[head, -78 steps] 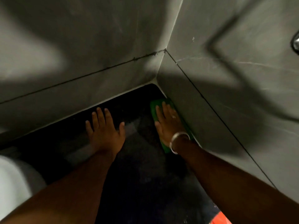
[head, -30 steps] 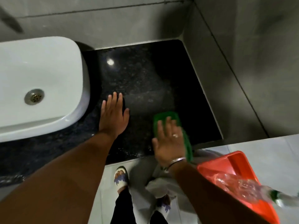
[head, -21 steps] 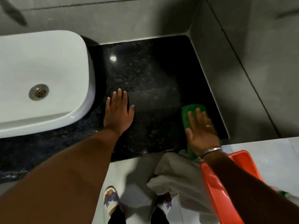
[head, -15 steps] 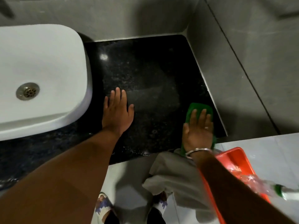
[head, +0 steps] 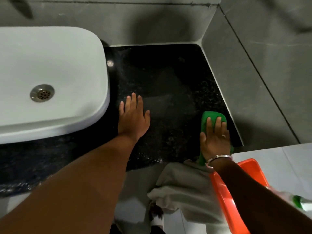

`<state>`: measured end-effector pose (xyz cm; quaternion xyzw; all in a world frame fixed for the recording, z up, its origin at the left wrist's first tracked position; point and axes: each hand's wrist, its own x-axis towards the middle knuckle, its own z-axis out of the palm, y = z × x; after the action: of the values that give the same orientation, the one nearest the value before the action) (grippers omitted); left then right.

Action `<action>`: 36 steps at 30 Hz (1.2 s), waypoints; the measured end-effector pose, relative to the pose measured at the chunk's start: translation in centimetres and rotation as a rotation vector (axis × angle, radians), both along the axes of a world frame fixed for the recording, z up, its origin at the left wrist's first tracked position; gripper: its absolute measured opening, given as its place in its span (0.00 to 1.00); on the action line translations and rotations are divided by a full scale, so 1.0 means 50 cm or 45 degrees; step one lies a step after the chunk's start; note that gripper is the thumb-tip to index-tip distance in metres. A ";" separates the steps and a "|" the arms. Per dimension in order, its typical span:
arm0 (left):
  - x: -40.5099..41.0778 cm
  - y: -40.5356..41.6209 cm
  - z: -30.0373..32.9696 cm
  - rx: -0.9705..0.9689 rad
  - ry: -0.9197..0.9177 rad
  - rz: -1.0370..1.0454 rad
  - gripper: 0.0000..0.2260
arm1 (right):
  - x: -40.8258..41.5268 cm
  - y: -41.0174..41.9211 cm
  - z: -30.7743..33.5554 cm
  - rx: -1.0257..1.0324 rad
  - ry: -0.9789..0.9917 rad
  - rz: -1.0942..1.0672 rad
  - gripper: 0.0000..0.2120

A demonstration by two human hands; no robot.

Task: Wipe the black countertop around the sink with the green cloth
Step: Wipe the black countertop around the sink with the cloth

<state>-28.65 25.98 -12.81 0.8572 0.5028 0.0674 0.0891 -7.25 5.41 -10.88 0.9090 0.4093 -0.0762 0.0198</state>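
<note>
The black speckled countertop (head: 168, 81) fills the corner between two grey walls, to the right of a white sink (head: 50, 73). My right hand (head: 215, 139) lies flat on the green cloth (head: 211, 116), pressing it onto the counter's front right part beside the right wall; the cloth sticks out beyond my fingertips and past my wrist. My left hand (head: 133, 119) rests palm down on the counter, fingers spread, just right of the sink's front corner, holding nothing.
The sink has a metal drain (head: 42, 93). An orange plastic bin (head: 236, 191) stands on the pale tiled floor below the counter's front right corner, with a clear green-capped bottle (head: 298, 201) at it. Grey walls (head: 253, 73) close the counter at the back and right.
My right hand slid the green cloth from the counter's front middle rightward to the wall, then slightly away from me. My left hand stayed planted beside the sink.
</note>
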 end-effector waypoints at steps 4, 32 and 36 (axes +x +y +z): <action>-0.021 -0.001 0.029 -0.188 -0.174 0.006 0.25 | -0.101 -0.007 -0.004 -0.040 0.111 0.145 0.34; -1.029 0.232 0.013 -0.081 0.081 0.676 0.32 | -1.111 0.292 -0.001 0.105 0.263 0.641 0.38; -1.032 0.234 0.013 -0.118 0.092 0.668 0.33 | -0.995 0.248 0.003 0.072 0.218 0.819 0.35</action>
<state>-80.23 37.70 -12.18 0.6943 0.7133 0.0343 0.0898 -57.02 17.83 -10.72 0.7237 0.6774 -0.1305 -0.0169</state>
